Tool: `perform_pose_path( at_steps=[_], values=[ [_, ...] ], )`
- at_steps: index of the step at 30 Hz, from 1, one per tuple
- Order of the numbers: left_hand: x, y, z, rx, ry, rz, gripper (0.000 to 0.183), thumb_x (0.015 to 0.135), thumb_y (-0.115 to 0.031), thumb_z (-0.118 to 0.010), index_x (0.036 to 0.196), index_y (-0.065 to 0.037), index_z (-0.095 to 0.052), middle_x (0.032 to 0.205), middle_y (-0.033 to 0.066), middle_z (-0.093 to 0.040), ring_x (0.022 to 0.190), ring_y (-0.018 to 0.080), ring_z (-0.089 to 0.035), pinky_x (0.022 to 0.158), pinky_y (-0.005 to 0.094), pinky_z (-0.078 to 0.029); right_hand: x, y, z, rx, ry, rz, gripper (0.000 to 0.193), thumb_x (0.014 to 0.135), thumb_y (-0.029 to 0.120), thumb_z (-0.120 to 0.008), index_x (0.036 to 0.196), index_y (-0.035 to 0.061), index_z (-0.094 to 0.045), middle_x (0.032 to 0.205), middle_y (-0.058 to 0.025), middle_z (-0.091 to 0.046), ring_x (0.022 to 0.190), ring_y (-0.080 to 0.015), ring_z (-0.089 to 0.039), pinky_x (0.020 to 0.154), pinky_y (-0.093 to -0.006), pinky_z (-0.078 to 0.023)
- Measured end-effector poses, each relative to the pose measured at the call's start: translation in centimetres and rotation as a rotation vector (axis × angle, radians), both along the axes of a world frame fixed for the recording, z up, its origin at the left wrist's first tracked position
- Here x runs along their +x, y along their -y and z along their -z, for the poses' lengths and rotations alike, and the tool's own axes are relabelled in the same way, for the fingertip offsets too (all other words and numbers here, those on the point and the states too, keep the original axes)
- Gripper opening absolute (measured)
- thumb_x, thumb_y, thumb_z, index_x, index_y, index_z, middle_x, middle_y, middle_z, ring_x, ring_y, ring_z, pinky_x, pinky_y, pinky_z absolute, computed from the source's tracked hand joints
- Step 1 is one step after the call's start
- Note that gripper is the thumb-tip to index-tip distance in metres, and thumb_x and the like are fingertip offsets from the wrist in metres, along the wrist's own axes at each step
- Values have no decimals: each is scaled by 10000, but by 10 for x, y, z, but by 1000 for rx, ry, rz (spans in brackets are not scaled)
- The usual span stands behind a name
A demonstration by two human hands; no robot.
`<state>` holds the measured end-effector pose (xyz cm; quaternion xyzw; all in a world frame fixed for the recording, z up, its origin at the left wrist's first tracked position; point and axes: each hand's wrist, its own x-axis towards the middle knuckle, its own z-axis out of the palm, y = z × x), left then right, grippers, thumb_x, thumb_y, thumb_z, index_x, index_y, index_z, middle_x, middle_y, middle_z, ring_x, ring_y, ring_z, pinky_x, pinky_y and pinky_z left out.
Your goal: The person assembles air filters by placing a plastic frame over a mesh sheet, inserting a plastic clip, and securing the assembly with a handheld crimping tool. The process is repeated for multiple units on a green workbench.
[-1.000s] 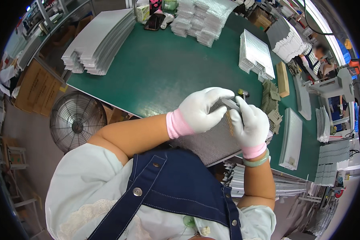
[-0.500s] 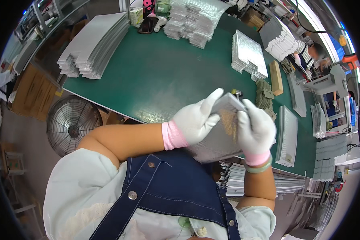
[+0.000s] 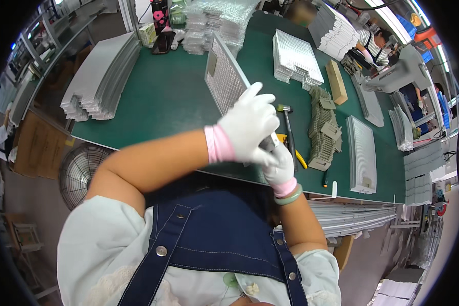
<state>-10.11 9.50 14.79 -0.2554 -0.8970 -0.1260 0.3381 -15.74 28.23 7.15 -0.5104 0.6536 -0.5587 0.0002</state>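
A grey perforated metal panel (image 3: 223, 76) stands tilted on its edge above the green table, its far end raised and a rectangular cutout near that end. My left hand (image 3: 247, 125), in a white glove with a pink cuff, is closed on the panel's near part. Close below it, my right hand (image 3: 279, 164), gloved alike, grips the near end, with much of that end hidden behind the gloves. Just right of my hands lie a hammer (image 3: 289, 130) and a yellow-handled tool (image 3: 301, 158).
Greenish-grey plastic parts (image 3: 322, 135) are piled at the right, near a wooden block (image 3: 336, 81) and another perforated panel (image 3: 362, 153). Panel stacks stand at the far left (image 3: 99, 71) and far right (image 3: 296, 56). A floor fan (image 3: 81, 171) is at left. A co-worker (image 3: 375, 46) is beyond.
The panel has swung from low in front of my apron to a raised, tilted position further left and away. My right hand has moved left and down, closer to my left hand.
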Motion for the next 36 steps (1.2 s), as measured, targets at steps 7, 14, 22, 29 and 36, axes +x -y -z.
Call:
perform_pose_path(
  at_steps=[7, 14, 22, 29, 36],
  values=[
    [-1, -17, 8, 162, -18, -56, 465, 694, -477, -734, 735, -25, -632, 818, 167, -609, 1025, 359, -566, 1077, 650, -260, -85, -15, 22, 987, -98, 771, 552, 890, 533, -589, 1134, 40, -630, 1044, -195, -672, 1047, -379, -647, 886, -454, -515],
    [-16, 2, 14, 199, -120, 31, 433, 689, -430, -760, 787, -40, -600, 835, 134, -554, 945, 331, -565, 1093, 651, -249, -105, -35, 27, 874, -93, 901, 308, 908, 308, -592, 989, 14, -633, 931, -222, -677, 914, -406, -660, 819, -488, -512],
    [-17, 4, 2, 118, 10, 40, 405, 690, -425, -754, 694, -46, -611, 723, 114, -534, 831, 304, -568, 1073, 614, -306, -35, -84, -147, 578, -662, 317, 339, 819, 8, -675, 1151, 46, -623, 788, -101, -618, 695, -274, -628, 639, -348, -505],
    [-15, 4, -3, 88, 108, -2, 391, 678, -414, -754, 658, -47, -620, 695, 122, -535, 839, 317, -577, 1087, 612, -300, -27, -76, -178, 328, -859, 271, 523, 776, -70, -649, 1277, 72, -601, 827, -70, -626, 637, -237, -581, 577, -325, -478],
    [-10, 6, 3, 138, 138, 21, 393, 661, -386, -787, 691, -55, -579, 789, 121, -543, 942, 332, -566, 1113, 650, -254, -32, -71, -159, 339, -1050, 286, 519, 720, 7, -667, 1230, 91, -615, 651, -34, -464, 535, -230, -507, 476, -354, -409]
  ],
)
